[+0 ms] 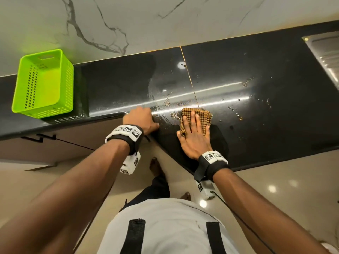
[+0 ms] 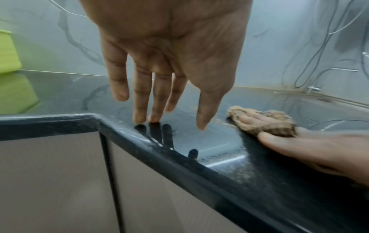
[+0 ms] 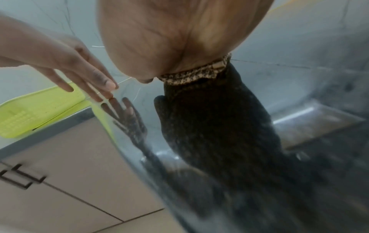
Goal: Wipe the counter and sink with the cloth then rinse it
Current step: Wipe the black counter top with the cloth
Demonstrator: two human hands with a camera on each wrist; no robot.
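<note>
A brown checked cloth [image 1: 202,116] lies folded on the black counter [image 1: 256,110] near its front edge. My right hand [image 1: 194,132] presses flat on the cloth with straight fingers. In the left wrist view the cloth [image 2: 273,126] shows under those fingers. My left hand [image 1: 141,120] rests its straight fingertips [image 2: 139,118] on the counter's front edge [image 2: 159,141], left of the cloth. The steel sink [image 1: 326,55] sits at the far right. In the right wrist view only the cloth's edge [image 3: 199,77] shows below my palm. Water drops and crumbs dot the counter beyond the cloth.
A lime green perforated basket [image 1: 44,83] stands on the counter at the far left. A marble wall [image 1: 128,21] backs the counter. Cupboard doors with dark handles [image 1: 39,138] lie below the front edge. Wiped streaks mark the counter between my hands.
</note>
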